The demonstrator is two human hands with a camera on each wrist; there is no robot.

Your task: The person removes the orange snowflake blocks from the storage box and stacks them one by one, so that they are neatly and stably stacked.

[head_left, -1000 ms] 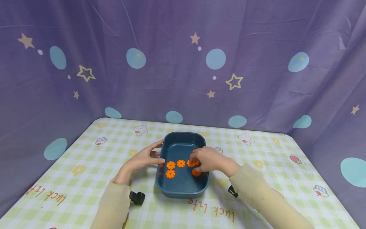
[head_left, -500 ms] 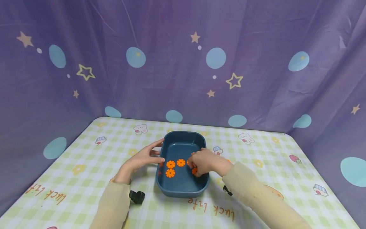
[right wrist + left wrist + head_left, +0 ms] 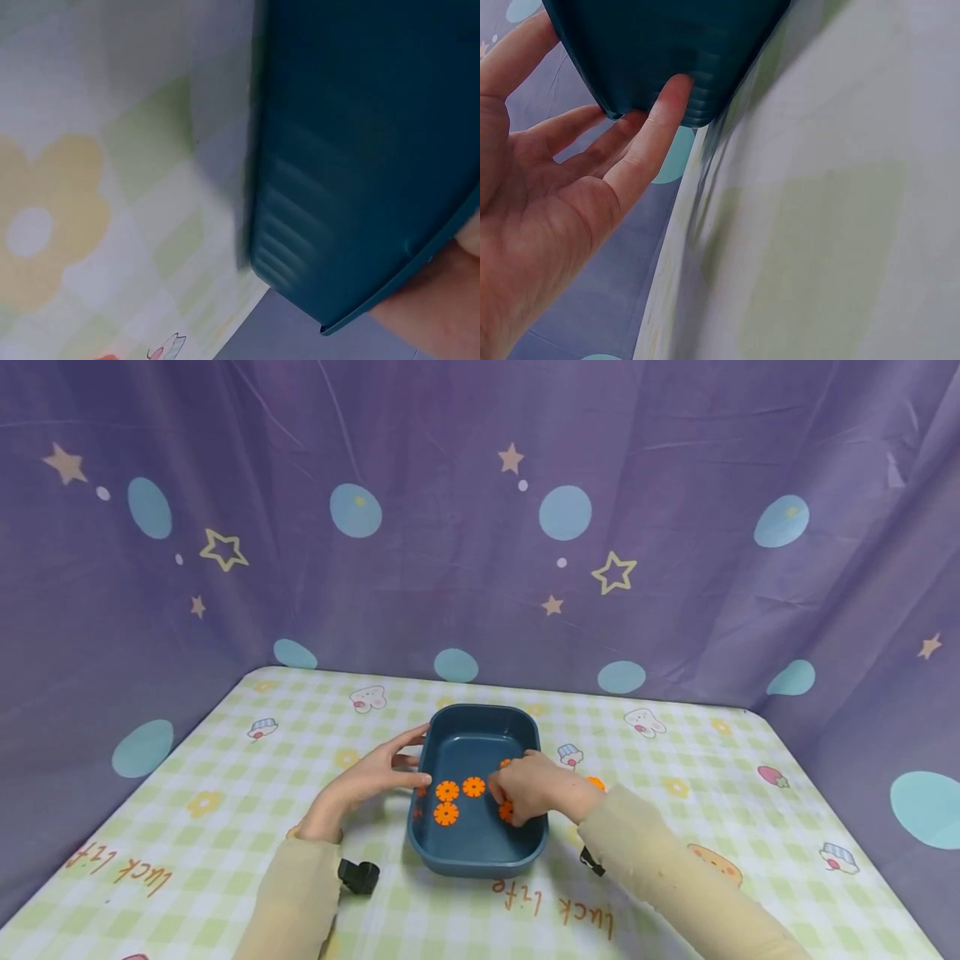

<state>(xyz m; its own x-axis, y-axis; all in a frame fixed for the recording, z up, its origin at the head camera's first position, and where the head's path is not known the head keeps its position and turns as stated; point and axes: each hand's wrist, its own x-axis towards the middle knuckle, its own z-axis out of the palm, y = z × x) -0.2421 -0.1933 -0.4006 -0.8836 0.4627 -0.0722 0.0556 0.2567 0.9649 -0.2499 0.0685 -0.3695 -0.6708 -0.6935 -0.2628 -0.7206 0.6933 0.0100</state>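
On the table stands a dark blue rectangular box point(image 3: 480, 858) with several orange notched plastic discs point(image 3: 446, 814) lying on its floor. My left hand point(image 3: 372, 779) rests against the box's left side, thumb and forefinger spread apart along the rim. In the left wrist view its fingers point(image 3: 641, 154) touch the outer wall. My right hand point(image 3: 528, 787) reaches over the right rim, fingers bent down among the discs on that side. It partly covers those discs, and I cannot tell whether it pinches one. The right wrist view shows mostly the box's outer wall point(image 3: 322, 187).
A checked cloth point(image 3: 225, 860) with printed flowers, cupcakes and lettering covers the table. Behind and at both sides hangs a purple curtain point(image 3: 465, 585) with stars and dots. Beside the right wrist an orange patch point(image 3: 596, 783) shows. Both wrists carry black cameras point(image 3: 359, 877).
My right hand has sunk a little deeper into the box, turned and bent its fingers more over the right-hand discs. An orange patch beside its wrist has come into sight. My left hand stays put.
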